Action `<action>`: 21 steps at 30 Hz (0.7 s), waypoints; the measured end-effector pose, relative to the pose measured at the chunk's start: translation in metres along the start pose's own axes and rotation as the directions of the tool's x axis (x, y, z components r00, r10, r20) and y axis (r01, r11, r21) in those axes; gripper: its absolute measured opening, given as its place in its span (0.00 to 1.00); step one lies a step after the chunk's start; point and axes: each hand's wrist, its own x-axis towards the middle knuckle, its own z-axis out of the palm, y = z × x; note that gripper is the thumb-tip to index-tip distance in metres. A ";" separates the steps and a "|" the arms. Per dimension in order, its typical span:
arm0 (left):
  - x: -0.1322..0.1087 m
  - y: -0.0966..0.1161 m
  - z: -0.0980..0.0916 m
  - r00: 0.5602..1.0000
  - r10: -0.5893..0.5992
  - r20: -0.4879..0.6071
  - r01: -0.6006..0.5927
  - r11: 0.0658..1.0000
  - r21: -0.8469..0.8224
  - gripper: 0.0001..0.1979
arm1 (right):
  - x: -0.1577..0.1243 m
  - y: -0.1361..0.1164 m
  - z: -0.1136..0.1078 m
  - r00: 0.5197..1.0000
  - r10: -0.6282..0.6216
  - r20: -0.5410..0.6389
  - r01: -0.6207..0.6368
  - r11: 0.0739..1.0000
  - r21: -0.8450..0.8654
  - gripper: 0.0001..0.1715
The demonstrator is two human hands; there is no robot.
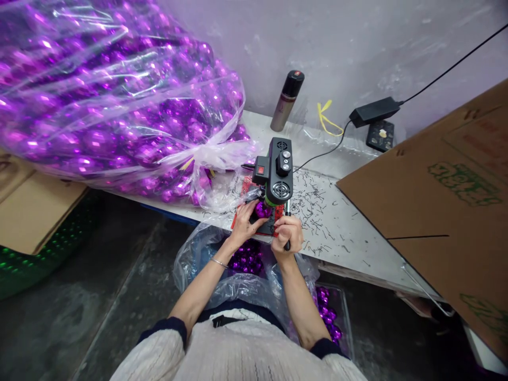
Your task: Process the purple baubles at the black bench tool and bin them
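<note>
The left hand point(245, 223) from where I stand is half curled, fingers on one side and thumb on the other, with a shiny purple ball point(263, 209) held between them. That ball sits right under the front end of a black machine point(280, 169), which stands on the bench point(349, 233) with a red switch point(261, 170) on its side. The right hand point(288, 234) is closed in a fist around the dark-ended lever point(287, 245) at the machine's near right. Thin dark bits point(313, 203) lie scattered over the bench beside it. To the left bulges a huge clear bag point(119, 106) full of purple balls, its neck gathered near the machine. Behind, by the wall, I see a black-capped can point(287, 100), a yellow tie point(329, 120) and a black power adapter point(375, 112), its cord leading toward the machine. A big cardboard box point(420, 185) leans in from the right. Below the bench edge, in front of the person, an open plastic bag point(190, 259) holds more purple balls point(246, 258), and a clear tray point(346, 317) with others shows beside the right forearm.
</note>
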 end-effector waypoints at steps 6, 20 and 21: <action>-0.001 -0.008 0.005 0.996 0.078 -0.041 -0.075 0.995 0.062 0.31 | -0.008 0.005 0.000 1.000 0.020 0.006 -0.020 1.000 -0.014 0.15; 0.005 -0.011 0.009 0.994 0.097 -0.046 -0.094 0.993 0.071 0.30 | 0.006 0.003 -0.002 0.997 -0.065 0.034 0.065 0.998 0.003 0.15; 0.006 -0.011 0.009 0.993 0.105 -0.045 -0.102 0.993 0.062 0.31 | 0.015 -0.002 -0.003 1.000 -0.016 0.019 0.016 1.000 0.002 0.16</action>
